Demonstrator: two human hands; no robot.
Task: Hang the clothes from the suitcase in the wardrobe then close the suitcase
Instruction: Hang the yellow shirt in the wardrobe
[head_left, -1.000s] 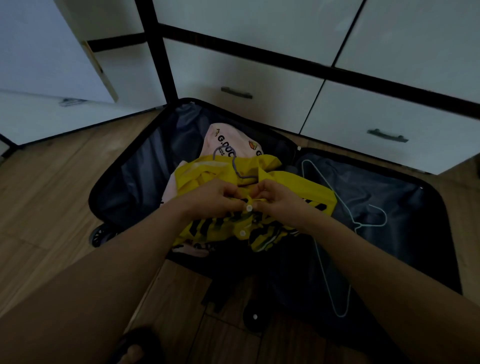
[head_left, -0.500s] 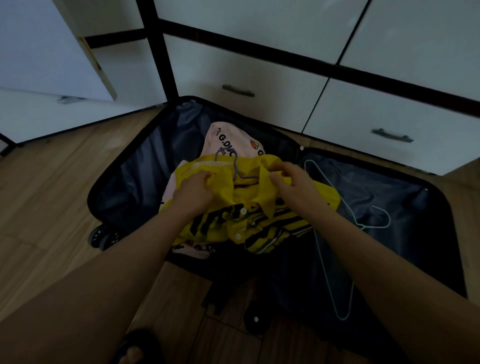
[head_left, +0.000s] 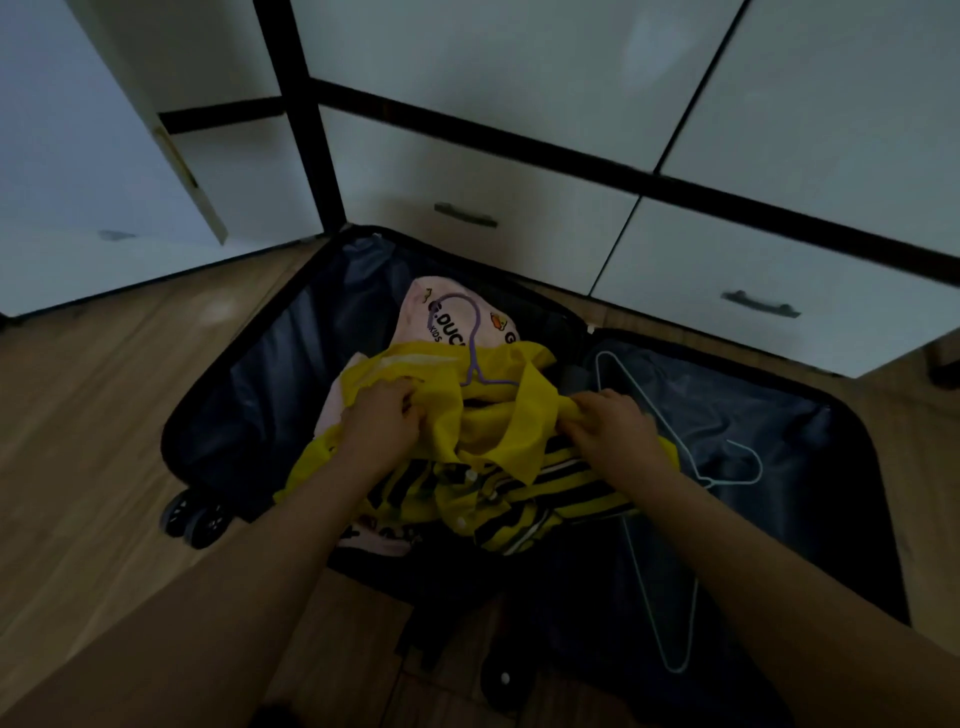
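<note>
The open suitcase (head_left: 249, 395) lay on the floor (head_left: 104, 395), its near edge hidden by forearms. Inside, the yellow shirt (head_left: 493, 431) covered a pink garment (head_left: 452, 317). Left hand (head_left: 382, 421) and right hand (head_left: 610, 428) each gripped the shirt's shoulders.

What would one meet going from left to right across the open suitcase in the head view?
suitcase wheels → left hand → purple hanger → right hand → pale green hanger
</note>
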